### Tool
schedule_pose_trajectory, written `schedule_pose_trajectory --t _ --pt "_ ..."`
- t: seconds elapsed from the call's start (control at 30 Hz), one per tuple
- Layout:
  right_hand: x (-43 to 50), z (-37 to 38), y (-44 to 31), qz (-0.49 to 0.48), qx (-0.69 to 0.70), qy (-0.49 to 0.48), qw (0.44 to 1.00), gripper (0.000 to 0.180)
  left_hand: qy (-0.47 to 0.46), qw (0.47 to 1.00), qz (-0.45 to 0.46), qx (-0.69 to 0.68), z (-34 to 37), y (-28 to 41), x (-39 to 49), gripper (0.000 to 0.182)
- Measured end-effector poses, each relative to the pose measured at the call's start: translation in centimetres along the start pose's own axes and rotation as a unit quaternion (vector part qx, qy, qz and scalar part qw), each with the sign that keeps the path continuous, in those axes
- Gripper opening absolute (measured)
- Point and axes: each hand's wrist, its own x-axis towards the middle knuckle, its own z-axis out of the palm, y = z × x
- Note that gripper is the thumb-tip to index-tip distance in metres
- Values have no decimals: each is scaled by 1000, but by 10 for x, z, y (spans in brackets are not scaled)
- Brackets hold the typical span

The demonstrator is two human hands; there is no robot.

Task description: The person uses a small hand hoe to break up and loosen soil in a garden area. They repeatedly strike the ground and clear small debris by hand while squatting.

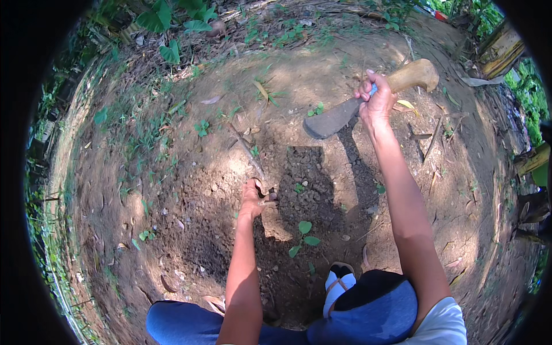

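Observation:
My right hand (379,97) grips a short, broad-bladed machete (330,120) where the blade meets the handle. Its dark blade points left above the soil, and the thick wooden handle (414,76) sticks out to the upper right. Something light blue shows between the fingers. Low at the ground, my left hand (251,199) has thumb and forefinger apart, with no held thing visible; its other fingers are partly hidden. Just beyond it lies a thin stick (246,151). Loose dark soil (308,185) lies to its right, and a small green seedling (305,238) grows closer to me.
My sandalled foot (338,280) and blue-clad knees are at the bottom. Dry twigs (432,140) lie at right. Leafy plants (170,51) and leaf litter border the far side. A cut trunk (502,49) stands at the upper right.

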Motion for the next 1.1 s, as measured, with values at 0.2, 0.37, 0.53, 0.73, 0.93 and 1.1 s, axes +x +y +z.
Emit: schedule_pose_trajectory --t 0.2,0.37,0.53,0.73,0.93,1.1 --pt "-19 -11 12 3 -92 -59 994 17 36 898 169 404 -17 -21 11 61" --pt "-18 -12 4 39 -119 -88 988 16 41 895 125 425 -30 -26 12 62" --pt "-1 -7 -27 -43 -54 -53 996 14 34 897 92 430 -8 6 -7 63" --pt "-4 -41 9 -4 -82 -43 996 14 -2 925 91 369 -5 12 -7 67" --pt "-15 -16 -19 -6 -123 -51 991 15 -4 980 49 194 -4 10 -10 62" --pt "-5 -11 -57 0 -113 -100 989 16 26 926 94 365 -12 0 -5 62"
